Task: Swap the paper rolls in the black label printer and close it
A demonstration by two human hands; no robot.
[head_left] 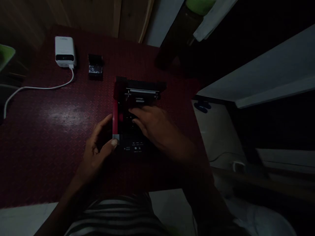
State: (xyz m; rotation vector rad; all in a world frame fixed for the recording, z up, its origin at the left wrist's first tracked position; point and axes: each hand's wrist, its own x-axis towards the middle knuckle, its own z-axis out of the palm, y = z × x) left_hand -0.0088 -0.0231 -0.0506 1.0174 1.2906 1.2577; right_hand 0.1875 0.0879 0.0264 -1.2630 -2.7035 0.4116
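Note:
A small red and black device (133,147), much like a compact printer, stands on the table with its hinged lid (141,86) raised. Small buttons and white markings show on its front panel. My left hand (97,144) holds the device's left side, thumb on the grey front corner and fingers along the red side wall. Over the open bay reaches my right hand (157,126), its index finger and thumb stretched out and apart. Nothing shows between those fingers. Dim light hides the inside of the bay and whether the fingertips touch it.
The red patterned table (66,131) carries a white power bank (65,50) with a white cable (44,88) running left. A small black and silver object (95,67) lies nearby. A dark bottle with a green cap (200,6) stands at the back right. Blue slippers (201,106) lie on the floor.

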